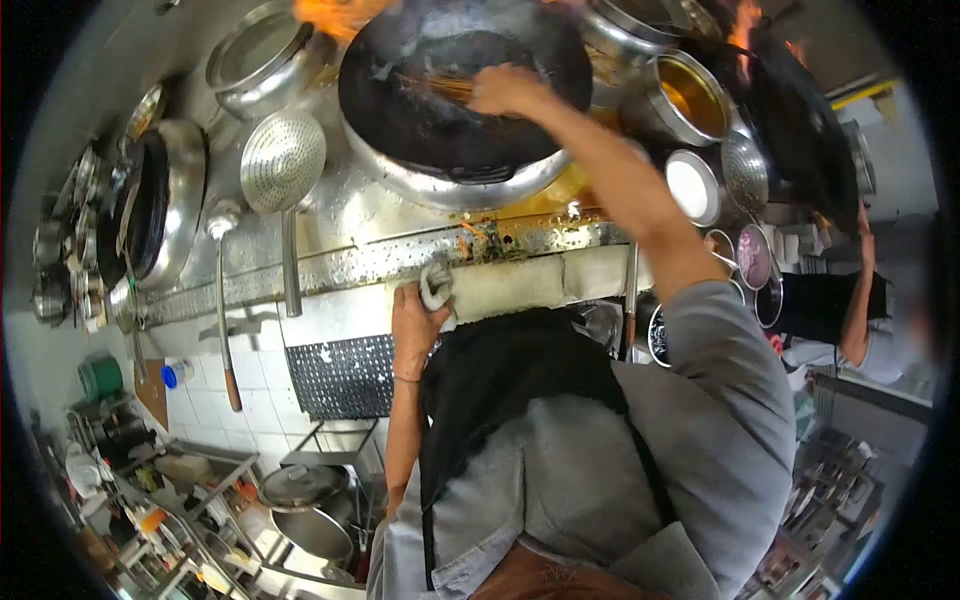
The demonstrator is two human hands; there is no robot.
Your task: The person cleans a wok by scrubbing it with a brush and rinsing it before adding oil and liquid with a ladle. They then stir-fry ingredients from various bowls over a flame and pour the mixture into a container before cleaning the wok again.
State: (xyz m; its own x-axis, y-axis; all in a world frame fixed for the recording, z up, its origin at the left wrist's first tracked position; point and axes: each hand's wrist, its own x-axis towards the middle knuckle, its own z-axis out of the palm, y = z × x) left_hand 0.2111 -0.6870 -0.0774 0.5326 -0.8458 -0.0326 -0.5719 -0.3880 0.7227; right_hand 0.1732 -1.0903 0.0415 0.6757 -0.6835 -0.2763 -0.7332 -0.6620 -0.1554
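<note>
A large black wok [450, 145] sits on a round steel burner ring at the top middle, with some steam over it. Inside it my right hand [503, 92] is closed round a brown bundle of thin sticks, a bamboo brush [437, 87] by its look. My left hand [414, 322] rests at the front edge of the stove, its fingers on a crumpled pale cloth [437, 287]. Food scraps [488, 240] lie on the steel edge between my hands and the wok.
A perforated skimmer [284, 160] and a ladle [223, 290] lie left of the wok. Flames [340, 14] rise behind it. Metal pots, one with yellow oil [688, 95], stand right. A co-worker [860, 310] holds another wok [800, 130] at far right.
</note>
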